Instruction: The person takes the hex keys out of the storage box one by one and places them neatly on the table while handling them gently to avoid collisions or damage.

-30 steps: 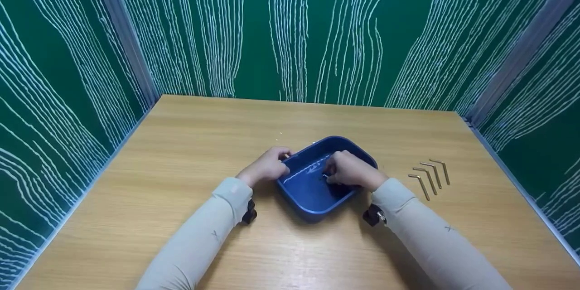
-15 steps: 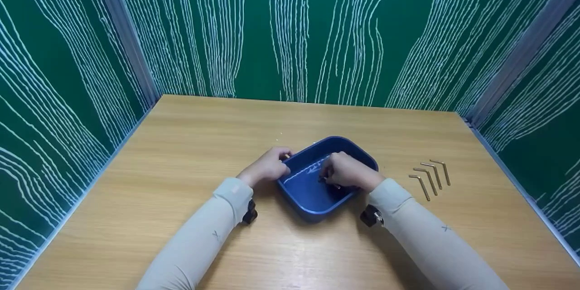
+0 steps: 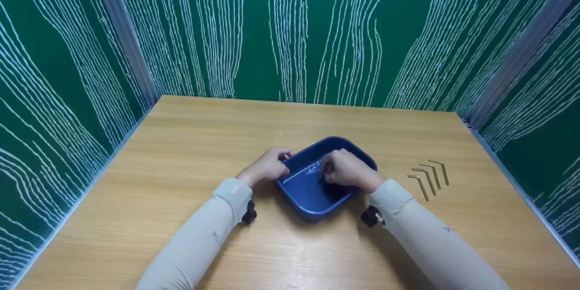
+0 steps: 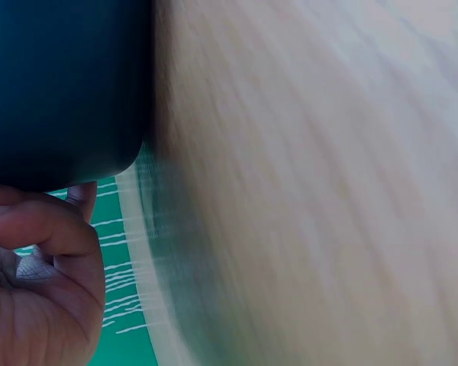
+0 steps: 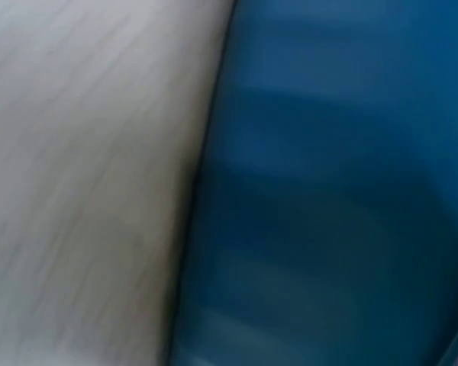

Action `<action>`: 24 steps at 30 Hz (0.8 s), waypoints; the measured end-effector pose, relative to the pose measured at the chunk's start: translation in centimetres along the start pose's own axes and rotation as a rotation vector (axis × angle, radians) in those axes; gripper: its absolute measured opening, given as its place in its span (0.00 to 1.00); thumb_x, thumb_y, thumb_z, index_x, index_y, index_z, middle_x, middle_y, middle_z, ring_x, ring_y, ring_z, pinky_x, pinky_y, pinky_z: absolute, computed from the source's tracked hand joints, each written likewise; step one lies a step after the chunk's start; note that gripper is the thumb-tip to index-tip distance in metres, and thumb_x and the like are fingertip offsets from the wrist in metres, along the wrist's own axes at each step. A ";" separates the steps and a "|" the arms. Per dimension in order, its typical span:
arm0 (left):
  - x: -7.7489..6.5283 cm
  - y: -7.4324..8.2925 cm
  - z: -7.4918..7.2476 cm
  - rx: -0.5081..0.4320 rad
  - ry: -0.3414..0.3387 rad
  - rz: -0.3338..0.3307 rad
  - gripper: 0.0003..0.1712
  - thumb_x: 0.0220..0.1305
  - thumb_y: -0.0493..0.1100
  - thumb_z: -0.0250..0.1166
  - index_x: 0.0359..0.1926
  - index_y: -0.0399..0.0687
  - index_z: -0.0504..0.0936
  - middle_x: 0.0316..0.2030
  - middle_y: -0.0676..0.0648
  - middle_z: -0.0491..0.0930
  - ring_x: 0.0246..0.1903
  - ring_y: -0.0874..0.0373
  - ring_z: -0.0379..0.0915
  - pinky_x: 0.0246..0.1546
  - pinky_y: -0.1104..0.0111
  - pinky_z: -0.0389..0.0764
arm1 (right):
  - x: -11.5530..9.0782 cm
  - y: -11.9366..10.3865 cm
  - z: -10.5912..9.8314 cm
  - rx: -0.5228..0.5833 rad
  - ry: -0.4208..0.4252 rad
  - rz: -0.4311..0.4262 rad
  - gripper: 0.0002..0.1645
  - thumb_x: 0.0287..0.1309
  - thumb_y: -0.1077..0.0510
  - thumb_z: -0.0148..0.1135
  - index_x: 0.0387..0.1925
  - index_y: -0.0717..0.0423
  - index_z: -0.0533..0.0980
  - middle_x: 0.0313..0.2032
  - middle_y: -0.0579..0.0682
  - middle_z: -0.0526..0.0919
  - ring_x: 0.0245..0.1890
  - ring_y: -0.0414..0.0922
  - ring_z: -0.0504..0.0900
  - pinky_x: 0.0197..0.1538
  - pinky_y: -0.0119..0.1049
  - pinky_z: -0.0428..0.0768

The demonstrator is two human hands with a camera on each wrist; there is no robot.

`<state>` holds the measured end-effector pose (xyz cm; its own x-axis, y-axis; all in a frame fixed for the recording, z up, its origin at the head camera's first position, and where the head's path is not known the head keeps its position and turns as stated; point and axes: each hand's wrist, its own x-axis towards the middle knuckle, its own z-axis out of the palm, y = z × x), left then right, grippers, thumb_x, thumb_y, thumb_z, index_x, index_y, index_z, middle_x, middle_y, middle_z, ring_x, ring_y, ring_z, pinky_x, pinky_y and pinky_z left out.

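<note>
A deep blue plastic bin (image 3: 312, 197) with rounded corners sits at an angle on the wooden table. My left hand (image 3: 268, 165) holds its left corner from outside, thumb on the near side and fingers round the far side. The left wrist view shows bent fingers (image 4: 42, 225) against the bin's dark wall. My right hand (image 3: 348, 170) reaches down inside the bin, fingers curled and pointing at the floor. A small dark piece (image 3: 321, 181) shows at its fingertips; its kind cannot be told. The right wrist view shows mostly the bin's blurred blue side (image 5: 313, 191).
Several L-shaped metal hex keys (image 3: 421, 186) lie in a slanted row right of the bin. Tiny pale specks (image 3: 280, 134) are on the wooden table (image 3: 204, 127) behind it. Green walls (image 3: 253, 31) with white wavy lines enclose the table's back and sides.
Inside the bin, my right hand has shifted slightly, its fingertips moving a little left. A metallic glint below it half a second ago is now hidden. My left hand and the bin stay put.
</note>
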<state>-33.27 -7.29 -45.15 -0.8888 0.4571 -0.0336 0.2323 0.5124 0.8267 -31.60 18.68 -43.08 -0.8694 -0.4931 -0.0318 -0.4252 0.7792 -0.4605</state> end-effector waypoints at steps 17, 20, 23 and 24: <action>0.0 -0.1 0.0 -0.009 0.008 0.025 0.21 0.57 0.26 0.60 0.52 0.40 0.84 0.46 0.41 0.85 0.46 0.52 0.78 0.44 0.65 0.80 | -0.8 0.1 -1.9 0.074 0.139 -0.008 0.08 0.57 0.70 0.69 0.40 0.66 0.86 0.33 0.57 0.89 0.29 0.44 0.83 0.34 0.36 0.81; 0.0 -0.1 0.0 -0.007 0.011 0.030 0.22 0.57 0.26 0.61 0.52 0.41 0.85 0.46 0.42 0.84 0.45 0.52 0.77 0.44 0.66 0.80 | -1.0 0.3 -2.3 0.082 0.159 0.011 0.09 0.58 0.70 0.68 0.41 0.66 0.86 0.35 0.58 0.90 0.30 0.46 0.85 0.35 0.39 0.84; 0.0 -0.1 0.1 -0.007 0.009 0.030 0.21 0.58 0.26 0.61 0.52 0.43 0.85 0.47 0.42 0.84 0.46 0.51 0.77 0.45 0.65 0.80 | -1.2 0.4 -2.7 0.093 0.176 0.041 0.10 0.60 0.69 0.67 0.44 0.67 0.86 0.37 0.59 0.90 0.33 0.48 0.87 0.38 0.43 0.87; 0.0 -0.1 0.1 -0.003 0.010 0.028 0.21 0.59 0.27 0.61 0.52 0.43 0.85 0.47 0.42 0.84 0.47 0.51 0.77 0.46 0.64 0.80 | -1.3 0.4 -2.8 0.093 0.183 0.051 0.10 0.61 0.69 0.68 0.44 0.67 0.86 0.37 0.60 0.91 0.34 0.49 0.87 0.40 0.44 0.88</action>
<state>-33.26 -7.29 -45.25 -0.8856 0.4644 -0.0046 0.2566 0.4975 0.8287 -31.35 20.75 -40.72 -0.9241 -0.3687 0.1009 -0.3617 0.7582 -0.5425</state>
